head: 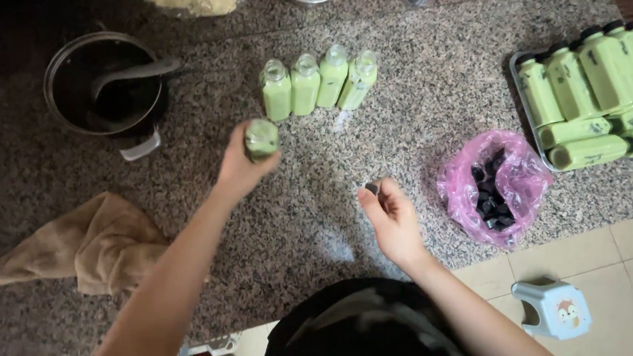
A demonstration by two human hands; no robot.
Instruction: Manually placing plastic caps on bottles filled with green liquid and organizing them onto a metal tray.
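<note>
Both hands are raised over the speckled stone counter (388,76): the left hand (244,165) is wrapped around a small bottle of pale green liquid (261,139), holding it upright with its open mouth toward the camera, while the right hand (390,216) pinches a small black cap (372,187) between thumb and fingertips, the remaining fingers loosely curled. Cap and bottle are apart, so this bottle looks not yet closed. Just beyond the left hand stands a row of four filled green bottles (318,81) that appear uncapped as well. Beside the right hand, a little farther out, a pink plastic bag (521,178) lies open with more black caps inside. Past it, well to the right, a metal tray (523,97) carries many green bottles with black caps on, some upright, some lying down. By that count most bottles seem finished and five remain. Off beyond the left hand sit a dark pot with a ladle (105,88) and a crumpled tan cloth (86,245).
</note>
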